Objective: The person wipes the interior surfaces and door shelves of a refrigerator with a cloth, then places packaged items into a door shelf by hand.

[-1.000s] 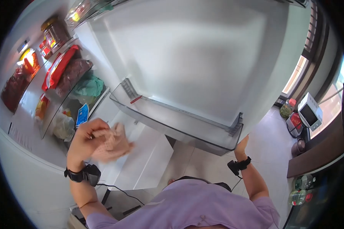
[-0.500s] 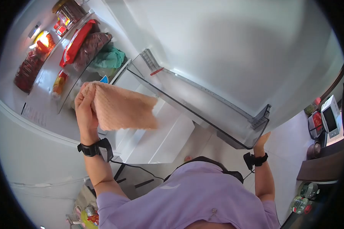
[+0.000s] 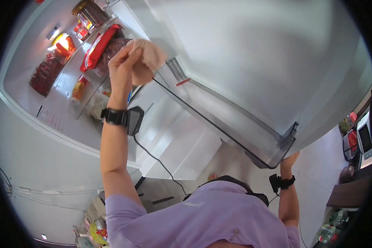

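My left hand (image 3: 123,68) is raised at the open fridge, its fingers closed on a pinkish cloth (image 3: 148,60). The cloth hangs by the left end of the clear door bin (image 3: 219,118), in front of a bag of dark red food. At the bin's right end, my right hand (image 3: 290,160) is by the door's lower edge; its fingers are mostly hidden behind the door. The fridge door (image 3: 252,53) stands wide open, and a red clip (image 3: 183,82) sits at the bin's left bracket.
Fridge shelves at the left hold a lidded jar (image 3: 90,16), a red packet (image 3: 99,49) and several bags. A white drawer (image 3: 186,149) juts out below. A microwave (image 3: 366,138) and plastic bottles (image 3: 326,233) stand at the right.
My left hand has moved up and toward the door bin, carrying the cloth, which was spread out and now hangs bunched. The view has shifted, while my right hand stays at the door's edge.
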The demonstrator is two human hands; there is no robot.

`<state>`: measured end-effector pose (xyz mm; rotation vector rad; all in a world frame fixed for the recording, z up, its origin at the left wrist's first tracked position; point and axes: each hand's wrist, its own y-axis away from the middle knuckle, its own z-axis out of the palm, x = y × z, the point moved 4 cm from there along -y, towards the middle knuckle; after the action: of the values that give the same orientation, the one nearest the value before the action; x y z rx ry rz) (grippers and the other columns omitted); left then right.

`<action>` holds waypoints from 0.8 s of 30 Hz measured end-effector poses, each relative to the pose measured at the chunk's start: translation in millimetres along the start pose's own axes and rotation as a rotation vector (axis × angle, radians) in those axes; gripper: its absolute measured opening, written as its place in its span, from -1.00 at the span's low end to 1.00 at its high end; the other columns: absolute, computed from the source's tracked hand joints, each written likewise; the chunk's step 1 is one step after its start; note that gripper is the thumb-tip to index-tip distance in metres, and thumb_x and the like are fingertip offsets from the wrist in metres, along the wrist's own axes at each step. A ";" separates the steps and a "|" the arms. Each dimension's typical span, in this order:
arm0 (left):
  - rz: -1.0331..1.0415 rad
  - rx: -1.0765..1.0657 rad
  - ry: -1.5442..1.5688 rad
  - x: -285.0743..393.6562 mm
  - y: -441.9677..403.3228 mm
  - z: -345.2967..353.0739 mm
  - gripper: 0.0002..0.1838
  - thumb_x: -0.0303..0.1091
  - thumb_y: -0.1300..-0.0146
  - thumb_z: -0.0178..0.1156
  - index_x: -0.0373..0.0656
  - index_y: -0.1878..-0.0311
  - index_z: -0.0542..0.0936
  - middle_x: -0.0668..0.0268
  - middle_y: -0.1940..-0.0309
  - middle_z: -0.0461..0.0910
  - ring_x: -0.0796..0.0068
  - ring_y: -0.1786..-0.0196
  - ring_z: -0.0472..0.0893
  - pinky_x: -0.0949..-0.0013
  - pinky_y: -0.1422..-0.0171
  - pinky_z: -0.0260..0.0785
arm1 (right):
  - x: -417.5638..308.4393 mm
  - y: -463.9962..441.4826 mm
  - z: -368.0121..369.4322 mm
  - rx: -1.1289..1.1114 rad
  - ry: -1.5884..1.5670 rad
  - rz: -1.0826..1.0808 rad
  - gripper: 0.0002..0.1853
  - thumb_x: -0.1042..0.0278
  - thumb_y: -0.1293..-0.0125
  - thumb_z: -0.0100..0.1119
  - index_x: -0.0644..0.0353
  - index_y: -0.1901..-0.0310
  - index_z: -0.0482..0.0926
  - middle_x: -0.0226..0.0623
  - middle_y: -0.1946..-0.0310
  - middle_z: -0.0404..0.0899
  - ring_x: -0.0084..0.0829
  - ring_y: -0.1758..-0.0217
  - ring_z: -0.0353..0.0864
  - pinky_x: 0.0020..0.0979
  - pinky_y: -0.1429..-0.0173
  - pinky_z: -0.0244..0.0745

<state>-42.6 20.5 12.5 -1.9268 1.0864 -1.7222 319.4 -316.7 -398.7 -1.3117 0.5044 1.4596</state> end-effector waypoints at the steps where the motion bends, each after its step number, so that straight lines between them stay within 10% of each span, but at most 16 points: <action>1: 0.045 -0.011 -0.029 1.6 -11.6 7.0 -0.79 -0.48 -0.15 0.21 -0.35 0.15 0.61 0.29 0.19 0.56 0.58 0.15 0.51 0.55 -0.02 0.30 | 0.1 0.5 0.3 0.007 0.002 0.035 -0.60 0.14 -0.36 -0.12 0.37 0.04 0.45 -0.25 0.25 0.55 -0.42 0.26 0.56 -0.39 0.20 0.49; 8: 0.343 0.281 -0.360 -9.3 -78.6 34.0 -0.61 -0.28 0.05 0.44 -0.42 0.29 0.58 0.29 0.29 0.45 0.55 0.24 0.46 0.48 0.15 0.34 | 14.5 -5.4 -9.1 -0.107 0.060 0.015 -0.60 0.13 -0.37 -0.13 0.34 0.01 0.43 -0.27 0.23 0.54 -0.44 0.24 0.55 -0.42 0.19 0.49; 12: 0.014 0.406 -0.390 -41.4 -80.4 44.0 -0.39 -0.03 0.20 0.51 -0.41 0.36 0.48 0.18 0.37 0.50 0.44 0.34 0.49 0.43 0.22 0.38 | 8.6 -5.1 -5.5 -0.016 0.006 -0.005 -0.59 0.14 -0.37 -0.13 0.35 -0.01 0.41 -0.25 0.20 0.53 -0.43 0.23 0.55 -0.42 0.19 0.49; 24: -0.471 -0.359 -0.499 -105.3 -36.3 55.0 -0.39 -0.05 0.08 0.42 -0.55 0.27 0.56 0.04 0.33 0.62 0.36 0.30 0.64 0.37 0.25 0.48 | -20.1 -10.1 9.7 0.018 0.003 0.035 -0.60 0.16 -0.33 -0.08 0.35 0.01 0.43 -0.25 0.25 0.56 -0.41 0.26 0.56 -0.38 0.16 0.50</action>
<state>23.7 107.3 -46.9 -2.8179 0.8316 -1.1618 320.6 -313.3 -374.5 -1.2973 0.5438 1.4792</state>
